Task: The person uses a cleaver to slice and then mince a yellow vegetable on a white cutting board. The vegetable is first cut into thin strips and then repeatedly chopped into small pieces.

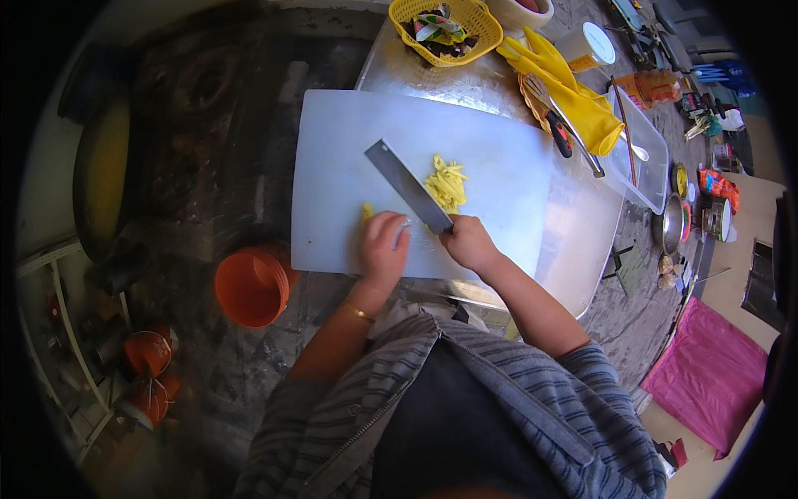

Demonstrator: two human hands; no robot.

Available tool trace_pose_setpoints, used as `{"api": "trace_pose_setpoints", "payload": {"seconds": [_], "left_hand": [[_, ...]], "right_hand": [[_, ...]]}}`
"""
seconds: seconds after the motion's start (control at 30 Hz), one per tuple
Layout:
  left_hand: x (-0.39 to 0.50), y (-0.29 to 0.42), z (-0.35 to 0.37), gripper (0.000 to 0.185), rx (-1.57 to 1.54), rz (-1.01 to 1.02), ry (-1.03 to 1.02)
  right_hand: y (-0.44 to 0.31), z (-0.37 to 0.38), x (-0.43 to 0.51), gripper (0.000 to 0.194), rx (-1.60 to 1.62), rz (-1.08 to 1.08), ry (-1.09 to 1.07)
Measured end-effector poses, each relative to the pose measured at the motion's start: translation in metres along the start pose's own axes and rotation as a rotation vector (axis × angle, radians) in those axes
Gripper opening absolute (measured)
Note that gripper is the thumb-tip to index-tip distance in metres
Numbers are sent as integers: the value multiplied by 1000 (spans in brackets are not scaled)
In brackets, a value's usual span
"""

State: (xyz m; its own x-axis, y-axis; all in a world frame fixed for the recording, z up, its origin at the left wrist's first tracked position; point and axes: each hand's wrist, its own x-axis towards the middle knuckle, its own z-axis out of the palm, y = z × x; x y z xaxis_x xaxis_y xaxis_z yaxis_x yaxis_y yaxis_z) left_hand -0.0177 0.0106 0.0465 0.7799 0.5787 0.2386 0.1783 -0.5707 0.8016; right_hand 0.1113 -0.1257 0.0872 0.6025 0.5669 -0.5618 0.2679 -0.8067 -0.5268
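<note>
My right hand grips the handle of a cleaver, whose broad blade lies slantwise over a white cutting board. Just right of the blade is a small heap of pale yellow strips, cut from some vegetable or root. On the board's near left part, my left hand has its fingers curled and somewhat blurred. A yellow piece shows at its fingertips; whether the fingers press on it cannot be made out. What lies beneath the palm is hidden.
The board rests on a metal table. At its far side are a yellow plastic basket, yellow rubber gloves, metal tongs and a clear plastic tray. An orange bucket stands lower left, beside the board's corner.
</note>
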Motion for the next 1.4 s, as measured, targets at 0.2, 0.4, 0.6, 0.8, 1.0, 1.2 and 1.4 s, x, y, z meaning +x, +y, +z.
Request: {"api": "trace_pose_setpoints", "payload": {"seconds": [0.2,0.4,0.6,0.8,1.0,1.2,1.4], "left_hand": [[-1,-33,-30,39,70,-343,-49],[-4,-41,14,29,-431,-612,-139],[11,-34,27,23,-335,-473,-182],[7,-20,10,30,-81,-290,-173],[28,-18,-1,45,93,98,-331],[12,-14,4,46,-145,-335,-191],[-2,-29,23,32,-278,-398,-46]], "right_hand": [[15,1,-12,21,-97,26,-5],[23,-13,-16,22,-64,57,48],[12,-11,-23,21,-43,53,26],[6,-12,-21,20,-42,61,23],[3,-25,-23,20,-133,66,26],[-4,-31,-31,19,-167,40,-24],[-12,-30,-32,18,-190,44,-82]]}}
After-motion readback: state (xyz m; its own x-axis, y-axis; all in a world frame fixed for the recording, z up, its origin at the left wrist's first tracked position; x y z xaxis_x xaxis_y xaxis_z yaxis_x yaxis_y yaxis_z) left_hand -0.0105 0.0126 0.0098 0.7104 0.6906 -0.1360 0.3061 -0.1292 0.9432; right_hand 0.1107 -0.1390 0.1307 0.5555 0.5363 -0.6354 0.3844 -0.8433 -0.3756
